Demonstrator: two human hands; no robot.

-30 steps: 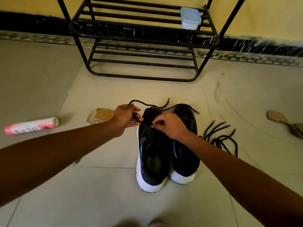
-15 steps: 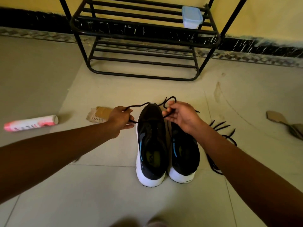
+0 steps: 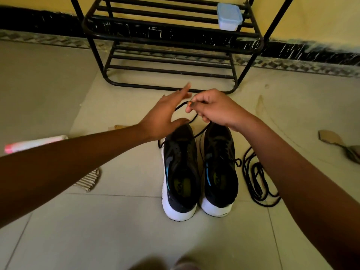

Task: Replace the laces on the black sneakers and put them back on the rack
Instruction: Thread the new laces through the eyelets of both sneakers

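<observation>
The black metal rack [image 3: 175, 45] stands against the yellow wall, a small lidded tub [image 3: 229, 15] on its upper tier. In front of it, on the pale floor tiles [image 3: 116, 230], the black sneakers [image 3: 181, 172] sit side by side, heels toward the person, with white soles and blue flashes.

Above the toes the right hand [image 3: 214, 112] pinches a black lace [image 3: 202, 130] that trails down to the pair. Beside it hovers the left hand [image 3: 165, 115], fingers spread wide, holding nothing.

Loose black laces [image 3: 255, 180] lie tangled just right of the sneakers. A pink-and-white tube [image 3: 35, 143] and a striped cloth [image 3: 90, 179] lie to the left, and a cardboard scrap [image 3: 329, 136] far right.
</observation>
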